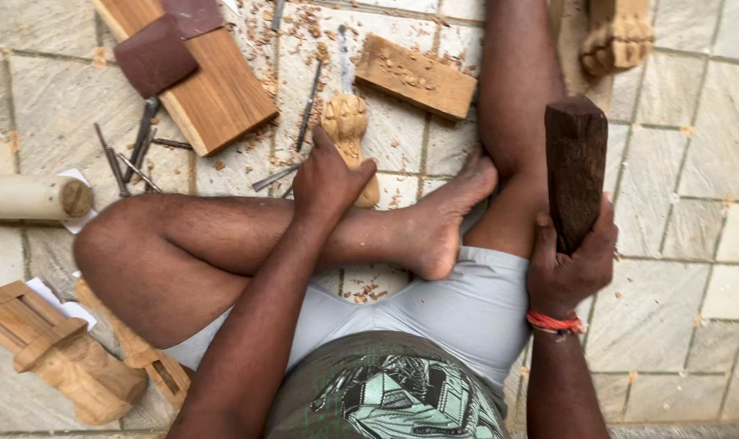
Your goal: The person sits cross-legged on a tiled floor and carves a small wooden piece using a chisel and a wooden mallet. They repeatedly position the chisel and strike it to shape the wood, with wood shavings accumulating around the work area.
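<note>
I sit cross-legged on a tiled floor. My left hand [329,180] reaches over my shin and grips a pale carved wooden piece [346,122] shaped like a paw, lying on the floor. My right hand [571,264] holds a dark, blocky wooden mallet [576,167] upright beside my right knee. A red thread circles that wrist.
Several metal chisels [134,158] lie at the left near a plank [203,77] with brown sandpaper [154,55]. A small wood block [416,77] sits ahead, another carved paw piece [617,39] top right, carved legs [60,354] bottom left, a pale cylinder [28,197] at left. Shavings litter the floor.
</note>
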